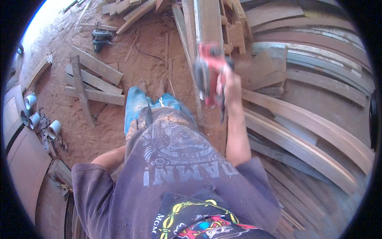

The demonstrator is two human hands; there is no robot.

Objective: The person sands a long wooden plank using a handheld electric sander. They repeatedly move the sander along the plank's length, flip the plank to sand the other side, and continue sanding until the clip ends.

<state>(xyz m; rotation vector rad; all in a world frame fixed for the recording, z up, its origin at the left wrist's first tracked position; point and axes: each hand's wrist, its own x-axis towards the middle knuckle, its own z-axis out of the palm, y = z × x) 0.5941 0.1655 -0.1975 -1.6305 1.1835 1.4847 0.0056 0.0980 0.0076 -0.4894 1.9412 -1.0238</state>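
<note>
My right hand (230, 83) is wrapped round the handle of a red electric hand planer (211, 65). Motion smears both of them. The planer has a dark rounded side cover and is over the near part of a long wooden board (209, 22) that runs away from me. Whether its sole touches the board I cannot tell. Pale chips show just below the tool, and a dark cord or strap hangs beside my wrist. Only my left forearm (109, 158) shows, bent in toward my waist; the left hand is hidden behind my shirt.
Long planks (306, 131) lie stacked to the right. Short boards (95, 73) lie crossed on the reddish dirt floor at left. Another power tool (101, 39) rests farther off near a cord. Several pale cups (54, 128) and brown panels (28, 159) are at far left.
</note>
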